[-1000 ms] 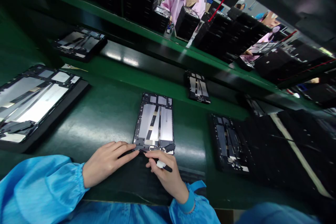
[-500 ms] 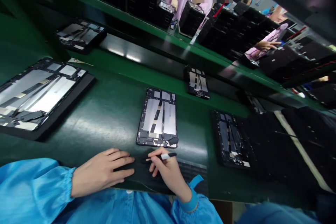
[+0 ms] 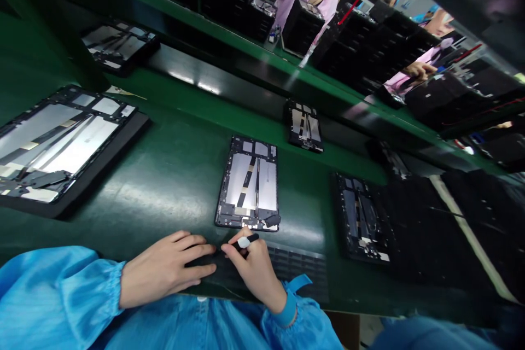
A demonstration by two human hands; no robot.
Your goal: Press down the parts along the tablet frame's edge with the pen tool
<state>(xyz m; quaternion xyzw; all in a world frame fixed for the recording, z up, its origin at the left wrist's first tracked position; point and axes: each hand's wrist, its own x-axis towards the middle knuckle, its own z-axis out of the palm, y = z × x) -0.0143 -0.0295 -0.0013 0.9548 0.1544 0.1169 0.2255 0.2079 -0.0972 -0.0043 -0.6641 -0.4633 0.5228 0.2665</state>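
My left hand (image 3: pixel 174 265) lies flat on a dark sheet, its fingers stretched out toward the right. A slim black pen-like tool (image 3: pixel 245 241) with a pale band is pinched in my right hand (image 3: pixel 254 270), low over the sheet near my left fingertips. Its exact kind and its tip cannot be made out. To the right of my right hand the dark sheet (image 3: pixel 301 268) shows rows of small black rectangles. Just beyond my hands lies an opened tablet (image 3: pixel 268 180), with silver plates, ribbon cables and a circuit strip exposed. Neither hand holds it.
At left, an opened tablet (image 3: pixel 77 142) rests on a dark block. Another tablet (image 3: pixel 361 219) lies at right beside black foam trays (image 3: pixel 426 240). A further tablet (image 3: pixel 304 126) sits on the channel behind. Beyond a shelf of stacked black trays (image 3: pixel 365 49), people in pink work.
My right hand has shifted slightly left, toward my left fingertips, and the tool has turned in its grip. The tablets on the rear channel appear slightly further left.
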